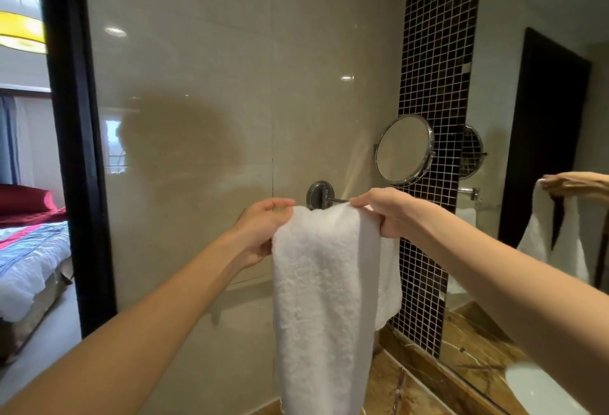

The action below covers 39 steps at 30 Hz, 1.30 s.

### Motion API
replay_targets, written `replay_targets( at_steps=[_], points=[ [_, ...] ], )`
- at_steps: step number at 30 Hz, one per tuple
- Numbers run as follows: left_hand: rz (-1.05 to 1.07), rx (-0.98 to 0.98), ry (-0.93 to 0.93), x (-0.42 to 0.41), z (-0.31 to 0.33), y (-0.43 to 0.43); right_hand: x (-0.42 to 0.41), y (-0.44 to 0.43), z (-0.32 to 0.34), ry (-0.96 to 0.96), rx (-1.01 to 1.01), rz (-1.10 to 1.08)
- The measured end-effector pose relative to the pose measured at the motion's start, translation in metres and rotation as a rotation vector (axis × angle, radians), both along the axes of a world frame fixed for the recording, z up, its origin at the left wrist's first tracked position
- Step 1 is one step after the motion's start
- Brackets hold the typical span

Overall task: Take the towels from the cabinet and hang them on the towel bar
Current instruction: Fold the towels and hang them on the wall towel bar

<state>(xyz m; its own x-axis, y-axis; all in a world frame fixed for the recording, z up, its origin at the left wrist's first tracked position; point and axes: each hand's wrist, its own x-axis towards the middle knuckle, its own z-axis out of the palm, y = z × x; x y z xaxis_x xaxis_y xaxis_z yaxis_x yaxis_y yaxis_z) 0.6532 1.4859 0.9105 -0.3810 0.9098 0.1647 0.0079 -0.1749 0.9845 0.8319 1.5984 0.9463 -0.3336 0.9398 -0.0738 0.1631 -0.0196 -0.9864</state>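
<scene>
Towel: the white towel (323,282) hangs down long and soft in the middle. Its top fold is up at the towel bar (338,200). One part hangs in front and another part hangs behind on the right side.
Towel bar: a thin metal bar with a round holder on the wall (197,68). Only a short bit of it shows, just above the fold. The rest is hidden behind the towel and the hands.
Left hand: the left hand (263,228) holds the left side of the towel near the top, with its fingers curled round the edge.
Right hand: the right hand (384,212) holds the right side of the towel at the top, with its fingers bent down over the fold.
Round mirror: the round mirror (403,149) sticks out from the wall, up and to the right of the bar.
Black tile strip: the black tile strip (435,52) runs up the wall behind the round mirror.
Counter: a brown stone counter (468,345) sits low on the right.
Big mirror: the big mirror (527,2) on the right shows a hand and a towel again.
Doorway: on the left, a bed (29,249) with a red pillow shows through the door.
</scene>
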Motion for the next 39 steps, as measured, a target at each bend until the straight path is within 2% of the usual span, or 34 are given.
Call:
replay_targets(
  at_steps=[9,12,17,23,32,39],
  points=[
    [-0.092,0.093,-0.131,-0.021,0.016,0.000,0.006,-0.001,0.020,-0.051,0.042,0.184],
    [-0.114,0.152,-0.101,-0.023,0.036,-0.003,-0.001,0.005,0.036,-0.047,0.096,0.203],
    [-0.099,0.234,-0.024,-0.034,0.076,-0.004,-0.022,0.008,0.071,0.110,0.282,0.212],
    [-0.028,0.287,0.077,-0.060,0.109,0.005,-0.055,0.016,0.103,0.237,0.361,0.239],
    [0.050,0.303,0.154,-0.098,0.132,0.037,-0.106,0.061,0.113,0.324,0.367,0.177],
    [0.091,0.277,0.160,-0.121,0.128,0.060,-0.131,0.083,0.107,0.299,0.388,0.241]
  ],
)
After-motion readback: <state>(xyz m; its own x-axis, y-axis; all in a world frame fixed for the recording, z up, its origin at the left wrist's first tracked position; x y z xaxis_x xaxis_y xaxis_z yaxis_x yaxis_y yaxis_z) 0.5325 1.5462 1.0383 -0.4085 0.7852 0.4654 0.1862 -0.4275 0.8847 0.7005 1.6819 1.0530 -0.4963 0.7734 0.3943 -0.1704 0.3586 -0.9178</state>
